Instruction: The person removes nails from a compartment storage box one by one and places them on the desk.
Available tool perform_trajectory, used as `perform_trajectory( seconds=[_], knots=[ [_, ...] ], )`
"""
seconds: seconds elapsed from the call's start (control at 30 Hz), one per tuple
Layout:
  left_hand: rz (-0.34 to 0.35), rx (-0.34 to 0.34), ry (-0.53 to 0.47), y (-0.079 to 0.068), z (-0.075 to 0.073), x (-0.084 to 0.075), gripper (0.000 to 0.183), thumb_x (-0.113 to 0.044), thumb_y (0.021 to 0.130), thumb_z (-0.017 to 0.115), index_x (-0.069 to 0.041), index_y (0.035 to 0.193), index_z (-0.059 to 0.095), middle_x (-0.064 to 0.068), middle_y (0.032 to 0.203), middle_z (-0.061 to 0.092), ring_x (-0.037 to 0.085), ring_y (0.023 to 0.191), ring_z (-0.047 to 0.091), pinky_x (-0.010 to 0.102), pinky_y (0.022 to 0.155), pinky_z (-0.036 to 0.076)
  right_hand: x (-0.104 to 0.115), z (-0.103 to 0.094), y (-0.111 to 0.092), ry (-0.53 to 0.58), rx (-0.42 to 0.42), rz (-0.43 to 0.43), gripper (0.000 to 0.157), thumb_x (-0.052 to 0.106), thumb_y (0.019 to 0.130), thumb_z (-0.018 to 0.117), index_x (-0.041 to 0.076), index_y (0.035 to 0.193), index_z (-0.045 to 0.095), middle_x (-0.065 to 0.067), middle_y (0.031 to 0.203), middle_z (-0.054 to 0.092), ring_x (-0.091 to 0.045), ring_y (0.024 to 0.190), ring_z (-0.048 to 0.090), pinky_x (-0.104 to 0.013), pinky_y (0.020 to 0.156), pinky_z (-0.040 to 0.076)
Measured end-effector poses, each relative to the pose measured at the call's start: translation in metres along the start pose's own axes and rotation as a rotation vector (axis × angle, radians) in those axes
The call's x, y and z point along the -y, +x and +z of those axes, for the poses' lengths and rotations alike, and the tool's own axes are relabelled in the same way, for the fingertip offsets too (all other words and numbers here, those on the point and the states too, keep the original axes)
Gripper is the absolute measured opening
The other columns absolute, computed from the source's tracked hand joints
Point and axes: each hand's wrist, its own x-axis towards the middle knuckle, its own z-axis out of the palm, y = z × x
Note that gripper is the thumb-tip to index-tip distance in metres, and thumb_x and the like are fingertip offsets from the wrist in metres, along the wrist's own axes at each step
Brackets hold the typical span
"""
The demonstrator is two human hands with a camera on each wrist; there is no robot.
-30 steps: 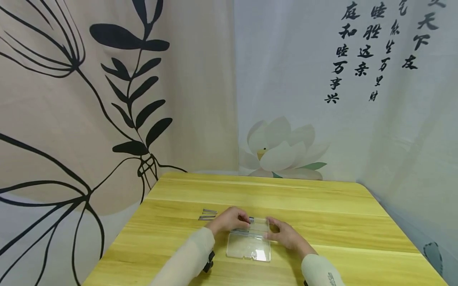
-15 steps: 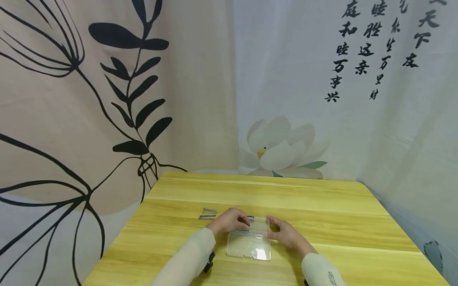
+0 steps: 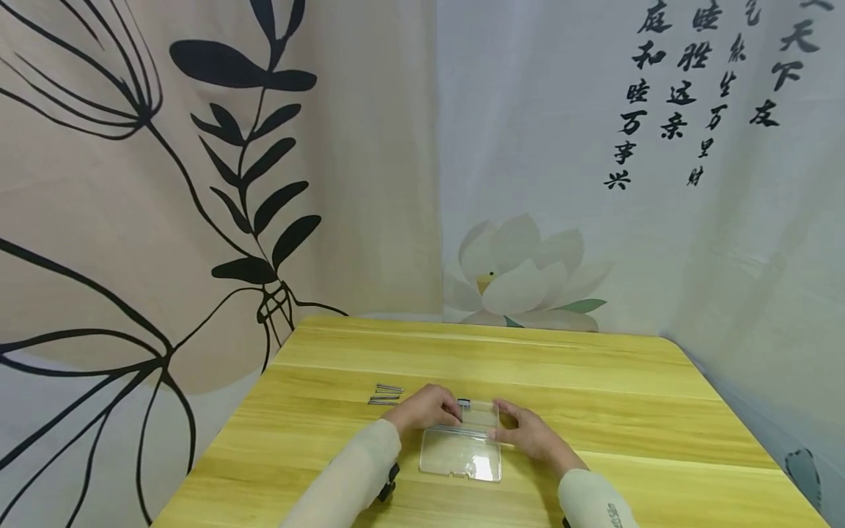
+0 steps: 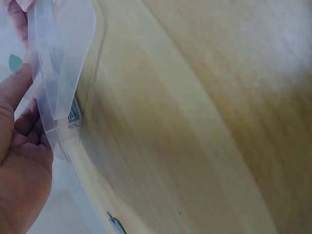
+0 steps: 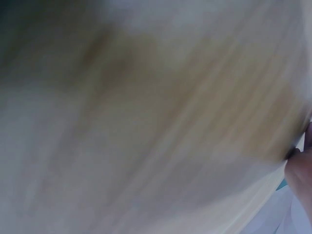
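Observation:
A clear plastic box (image 3: 480,415) lies with its lid (image 3: 455,456) folded open toward me. My right hand (image 3: 528,434) grips the box's right end, thumb on the near side and fingers at the far side. At the left end, my left hand (image 3: 422,408) reaches in with bent fingers; its fingertips are partly hidden, and I cannot tell what they hold. Thin metal nails (image 4: 73,114) show inside the box's end in the left wrist view. Several more nails (image 3: 384,400) lie on the table left of my left hand. The right wrist view is blurred.
The yellow wood-grain table (image 3: 594,389) carries everything. A small dark-and-silver piece (image 3: 464,403) shows at the box's back edge. Behind the table hangs a printed curtain (image 3: 376,183) with plant drawings and lettering.
Both hands keep almost the same place on the box, with only slight shifts of the left fingers. The loose nails stay put; the head view has shifted a little.

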Motion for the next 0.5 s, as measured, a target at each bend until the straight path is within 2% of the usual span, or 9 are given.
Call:
perform_trajectory(
  seconds=[0.27, 0.5],
  knots=[
    [0.002, 0.019, 0.016, -0.0001, -0.0029, -0.0028, 0.004, -0.01, 0.087, 0.077, -0.012, 0.088, 0.08, -0.011, 0.085, 0.067, 0.003, 0.073, 0.058, 0.021, 0.065, 0.05, -0.002, -0.0003, 0.0012, -0.01, 0.0, -0.004, 0.074, 0.032, 0.088, 0.075, 0.009, 0.151, 0.042, -0.02, 0.152, 0.04, -0.048, 0.141, 0.026, -0.067, 0.109, 0.02],
    [-0.008, 0.042, 0.054, 0.0014, -0.004, -0.0066, 0.005, -0.01, 0.087, 0.077, -0.013, 0.089, 0.081, -0.01, 0.09, 0.069, 0.002, 0.077, 0.059, 0.021, 0.069, 0.05, -0.002, -0.0002, 0.0014, -0.016, 0.001, -0.006, 0.075, 0.032, 0.088, 0.075, 0.008, 0.151, 0.042, -0.02, 0.151, 0.041, -0.049, 0.14, 0.027, -0.067, 0.109, 0.02]
  ],
)
